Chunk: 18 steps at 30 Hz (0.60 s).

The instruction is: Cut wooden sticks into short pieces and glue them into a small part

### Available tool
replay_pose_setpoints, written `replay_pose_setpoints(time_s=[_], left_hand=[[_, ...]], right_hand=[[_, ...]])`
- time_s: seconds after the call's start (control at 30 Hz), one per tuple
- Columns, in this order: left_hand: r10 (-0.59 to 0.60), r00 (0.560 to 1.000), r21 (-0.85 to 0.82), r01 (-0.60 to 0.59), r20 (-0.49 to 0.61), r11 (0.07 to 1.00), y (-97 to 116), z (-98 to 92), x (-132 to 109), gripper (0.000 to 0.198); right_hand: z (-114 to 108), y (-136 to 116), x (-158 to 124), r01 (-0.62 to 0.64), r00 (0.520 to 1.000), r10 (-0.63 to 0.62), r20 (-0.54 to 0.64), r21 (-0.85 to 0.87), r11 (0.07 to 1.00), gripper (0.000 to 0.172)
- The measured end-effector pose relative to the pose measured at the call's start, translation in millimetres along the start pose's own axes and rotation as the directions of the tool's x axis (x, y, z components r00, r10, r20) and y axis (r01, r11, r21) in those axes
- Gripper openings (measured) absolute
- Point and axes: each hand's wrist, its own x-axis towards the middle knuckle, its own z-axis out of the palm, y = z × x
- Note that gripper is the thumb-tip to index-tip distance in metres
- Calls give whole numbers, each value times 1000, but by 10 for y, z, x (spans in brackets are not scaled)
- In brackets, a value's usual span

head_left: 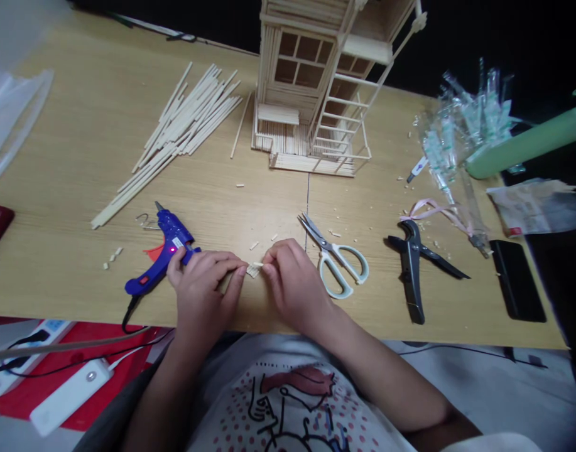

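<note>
Pale wood-grain desk (71, 157) stretches under me, a stick-built model house (288, 107) rising at its far edge. My left hand (200, 282) and right hand (294, 282) are together, fingertips pinching a small piece of cut sticks (254, 270) between them, the left just beside my blue glue gun (169, 251).

From here I can see a white T-shirt (288, 402) dotted with red and printed with a black line drawing and a red shape, a dark grey layer (113, 424) at the shoulder, and a bare left hand (200, 292) and right hand (297, 282)
</note>
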Motion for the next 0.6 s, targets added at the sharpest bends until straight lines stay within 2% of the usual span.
replay_pose_setpoints(time_s=[0.1, 0.23, 0.4, 0.47, 0.6], left_hand=[[-3, 1000, -3, 3, 5, 1000, -7, 8, -3, 11], [-9, 1000, -12, 9, -1, 1000, -15, 7, -4, 10], [-25, 1000, -51, 25, -6, 998, 2, -22, 8, 11], [-25, 1000, -56, 25, -4, 998, 14, -36, 15, 12], [3, 1000, -50, -3, -7, 999, 17, -62, 17, 11]], right_hand=[[-82, 17, 14, -5, 996, 12, -85, 82, 997, 12], [-174, 71, 29, -15, 990, 26, -138, 83, 996, 12], [-174, 179, 28, -108, 988, 88, -130, -148, 983, 13], [-152, 173, 25, -104, 991, 86, -107, -179, 978, 14], [-136, 50, 56, 12, 999, -8, -39, 87, 996, 18]])
